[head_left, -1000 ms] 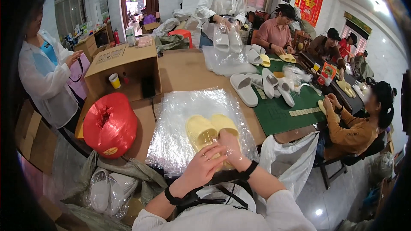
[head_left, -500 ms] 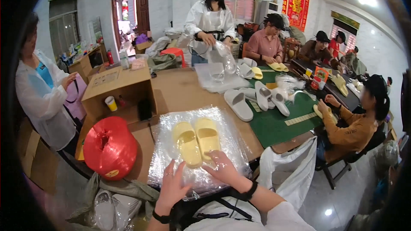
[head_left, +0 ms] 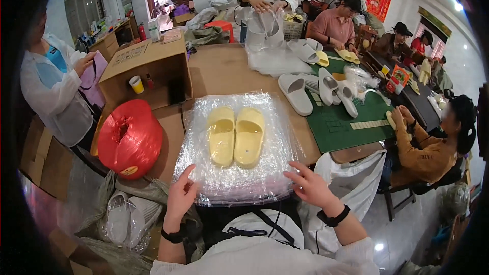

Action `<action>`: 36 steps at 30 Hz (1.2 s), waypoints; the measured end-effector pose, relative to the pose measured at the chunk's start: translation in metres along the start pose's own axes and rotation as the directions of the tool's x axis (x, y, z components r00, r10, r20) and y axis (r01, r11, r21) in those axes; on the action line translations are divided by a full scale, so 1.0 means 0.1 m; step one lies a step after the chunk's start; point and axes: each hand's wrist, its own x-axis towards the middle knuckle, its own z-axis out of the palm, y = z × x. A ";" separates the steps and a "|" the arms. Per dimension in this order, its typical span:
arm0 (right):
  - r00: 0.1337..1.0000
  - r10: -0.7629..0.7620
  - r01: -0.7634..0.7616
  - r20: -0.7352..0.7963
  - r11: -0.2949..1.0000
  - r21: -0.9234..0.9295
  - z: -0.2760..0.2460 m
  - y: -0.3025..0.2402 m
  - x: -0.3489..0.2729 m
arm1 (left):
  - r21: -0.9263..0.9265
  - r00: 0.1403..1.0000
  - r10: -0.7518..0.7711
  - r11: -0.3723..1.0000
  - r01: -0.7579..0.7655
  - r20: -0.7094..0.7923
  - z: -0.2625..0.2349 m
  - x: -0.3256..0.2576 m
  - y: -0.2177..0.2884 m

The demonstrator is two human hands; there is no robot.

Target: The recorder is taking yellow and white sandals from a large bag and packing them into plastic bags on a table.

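The pair of yellow slippers (head_left: 249, 145) is lying side by side on a stack of clear plastic bags (head_left: 280, 137), near the middle, with the toe ends pointing away from the person and the heels facing back toward them. The stack is resting on the near part of the brown surface (head_left: 219, 74). The left hand (head_left: 182, 193) is hovering about the stack's lower left edge, thumb and fingers parted wide, holding nothing; whether a fingertip is touching the plastic cannot be told. The right hand (head_left: 310, 186) is standing at the lower right edge, its fingers likewise spread wide and gripping nothing, and contact there is equally unclear. Both hands are keeping apart from the slippers, one on either side. To the left, a big red roll of twine (head_left: 135, 145) is sitting just beside the stack, and behind it a cardboard box (head_left: 168, 61) is lying with its hollow side facing the person, holding a yellow-and-white cup (head_left: 136, 84). To the right, several grey slippers (head_left: 295, 94) are lying at and over the edge of a green mat (head_left: 331, 135). Farther right, a co-worker in a mustard top (head_left: 428, 150) is handling a yellow slipper (head_left: 391, 119).
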 end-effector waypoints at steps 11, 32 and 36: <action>0.995 -0.006 0.044 -0.099 0.923 0.382 0.39 0.19 0.28 | 0.014 0.978 0.202 0.979 -0.203 0.058 -0.06 -0.01 -0.15; 0.773 0.555 -0.481 -0.308 0.829 0.286 0.61 0.45 0.65 | 0.102 0.996 -0.060 0.993 0.067 -0.070 0.45 0.38 -0.36; 0.791 0.559 -0.560 -0.250 0.825 0.072 0.59 0.27 0.79 | 0.171 0.990 -0.073 0.981 0.093 -0.122 0.56 0.40 -0.48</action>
